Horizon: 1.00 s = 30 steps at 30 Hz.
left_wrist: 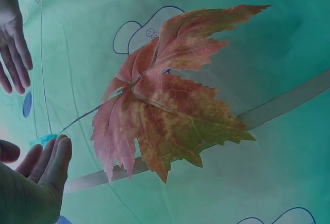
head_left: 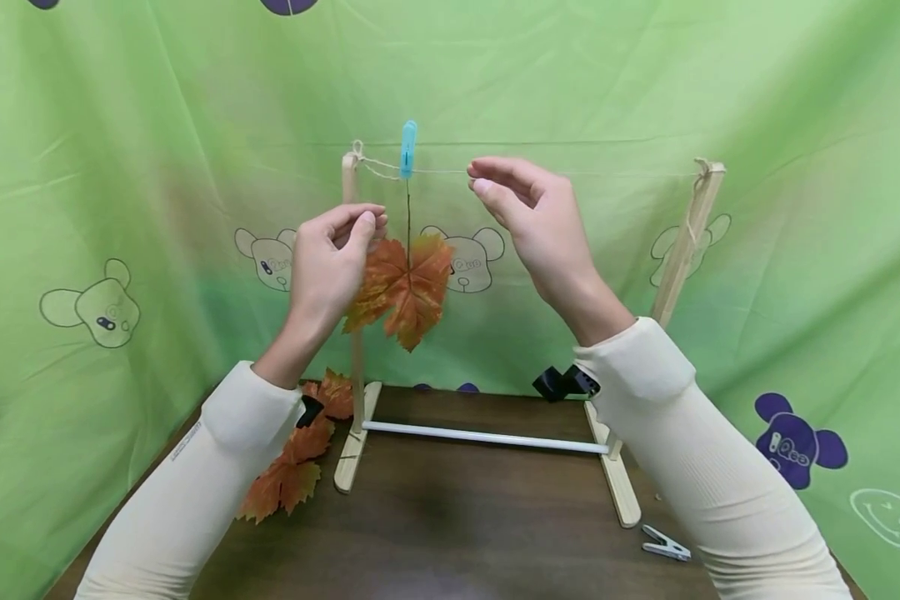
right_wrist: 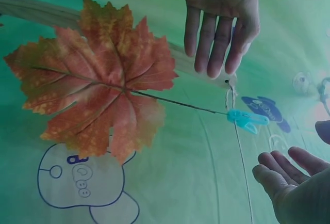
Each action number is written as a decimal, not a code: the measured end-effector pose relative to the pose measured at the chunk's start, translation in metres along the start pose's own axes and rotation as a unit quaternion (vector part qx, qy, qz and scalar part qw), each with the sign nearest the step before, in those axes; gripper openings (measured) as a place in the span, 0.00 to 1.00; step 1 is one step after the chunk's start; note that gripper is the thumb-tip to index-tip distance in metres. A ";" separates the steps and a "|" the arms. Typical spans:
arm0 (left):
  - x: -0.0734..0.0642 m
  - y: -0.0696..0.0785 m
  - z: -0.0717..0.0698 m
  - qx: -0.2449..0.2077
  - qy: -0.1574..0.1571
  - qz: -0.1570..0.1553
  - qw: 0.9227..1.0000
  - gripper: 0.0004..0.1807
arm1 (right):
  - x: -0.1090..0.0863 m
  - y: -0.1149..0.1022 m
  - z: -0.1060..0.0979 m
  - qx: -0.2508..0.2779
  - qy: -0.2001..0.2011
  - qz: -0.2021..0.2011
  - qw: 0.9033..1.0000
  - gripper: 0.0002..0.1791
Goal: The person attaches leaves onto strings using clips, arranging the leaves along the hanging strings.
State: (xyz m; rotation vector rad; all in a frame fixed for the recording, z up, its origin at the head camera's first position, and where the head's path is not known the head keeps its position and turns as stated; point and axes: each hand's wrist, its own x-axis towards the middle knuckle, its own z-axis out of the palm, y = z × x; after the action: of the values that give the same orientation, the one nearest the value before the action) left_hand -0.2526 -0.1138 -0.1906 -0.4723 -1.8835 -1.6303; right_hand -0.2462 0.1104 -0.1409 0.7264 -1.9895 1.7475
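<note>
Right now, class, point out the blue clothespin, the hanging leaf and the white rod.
Blue clothespin [head_left: 408, 150], head view: its middle.
Hanging leaf [head_left: 412, 290], head view: blade's centre.
White rod [head_left: 487, 437], head view: middle of its length.

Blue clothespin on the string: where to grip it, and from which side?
I'd pinch the blue clothespin by its handle ends, coming from above, probably thumb in front and finger behind. It stands upright with the handles above the string, splayed apart in the right wrist view; the leaf stem hangs from its lower end.
</note>
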 end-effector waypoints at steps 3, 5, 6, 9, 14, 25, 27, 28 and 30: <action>-0.004 0.000 -0.003 0.009 -0.006 0.005 1.000 0.14 | -0.005 0.002 -0.004 -0.023 -0.005 -0.001 1.000 0.19; -0.007 0.000 -0.005 0.015 -0.009 0.004 1.000 0.14 | -0.009 0.003 -0.007 -0.036 -0.008 0.001 0.999 0.19; -0.008 0.000 -0.006 0.017 -0.011 0.004 1.000 0.14 | -0.012 0.003 -0.008 -0.043 -0.009 0.002 0.999 0.19; -0.012 -0.002 -0.008 0.028 -0.016 0.007 0.999 0.15 | -0.018 0.007 -0.013 -0.052 -0.009 0.008 0.999 0.20; -0.019 -0.008 -0.012 0.037 -0.028 0.016 0.999 0.15 | -0.030 0.015 -0.024 -0.077 -0.013 0.023 0.997 0.21; -0.042 -0.020 -0.022 0.077 -0.052 0.029 0.995 0.15 | -0.060 0.035 -0.052 -0.141 -0.025 0.031 0.989 0.23; -0.046 -0.023 -0.026 0.086 -0.056 0.029 0.994 0.15 | -0.066 0.039 -0.058 -0.152 -0.026 0.033 0.987 0.23; -0.049 -0.025 -0.027 0.090 -0.059 0.029 0.994 0.15 | -0.069 0.040 -0.060 -0.155 -0.027 0.035 0.987 0.23; -0.053 -0.029 -0.030 0.098 -0.064 0.026 0.993 0.15 | -0.074 0.045 -0.064 -0.161 -0.029 0.036 0.986 0.23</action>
State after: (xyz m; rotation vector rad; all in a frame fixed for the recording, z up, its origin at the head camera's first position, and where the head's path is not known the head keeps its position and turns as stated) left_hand -0.2243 -0.1424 -0.2443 -0.5486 -2.0819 -1.3927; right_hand -0.2184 0.1868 -0.2109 0.6077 -2.2896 1.4029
